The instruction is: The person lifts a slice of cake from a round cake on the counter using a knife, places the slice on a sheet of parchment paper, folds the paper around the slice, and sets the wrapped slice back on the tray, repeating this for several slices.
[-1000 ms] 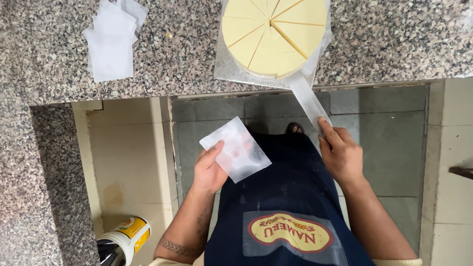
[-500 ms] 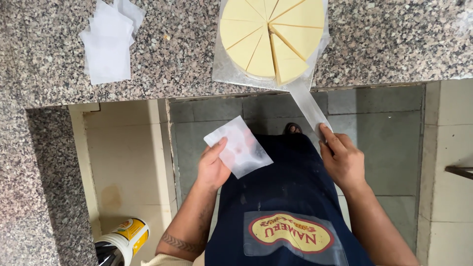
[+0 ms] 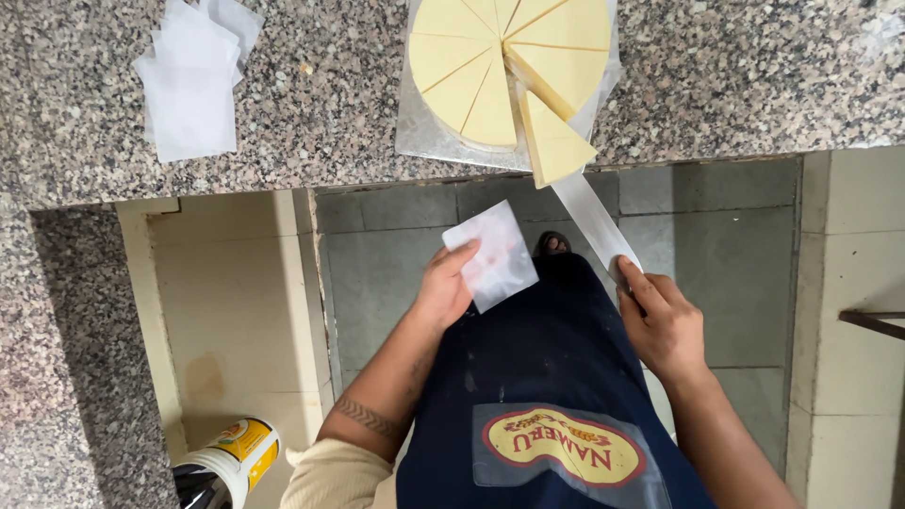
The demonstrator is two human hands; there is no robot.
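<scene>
1. Since the earlier frame, one pale yellow wedge (image 3: 554, 143) has slid outward from the round cake (image 3: 490, 66) — its tip now overhangs the front edge of the worktop (image 3: 311, 123), riding on the long flat blade (image 3: 594, 221).
2. Right hand (image 3: 665, 325): closed around the near end of the blade, index finger laid along it. Blade slants up from my hand to under the wedge.
3. Left hand (image 3: 445, 290): thumb and fingers pinching one corner of a small white paper square (image 3: 492, 254), held flat in the air below the worktop edge, just left of the blade and apart from it.
4. Cake sits on a silvery board (image 3: 424, 141) on the speckled granite, cut into wedges.
5. Stack of white paper squares (image 3: 193, 85) on the worktop, well to the left of the cake.
6. Dark blue apron (image 3: 528, 377) below my hands; a yellow and white tub (image 3: 231, 457) on the floor at lower left.
</scene>
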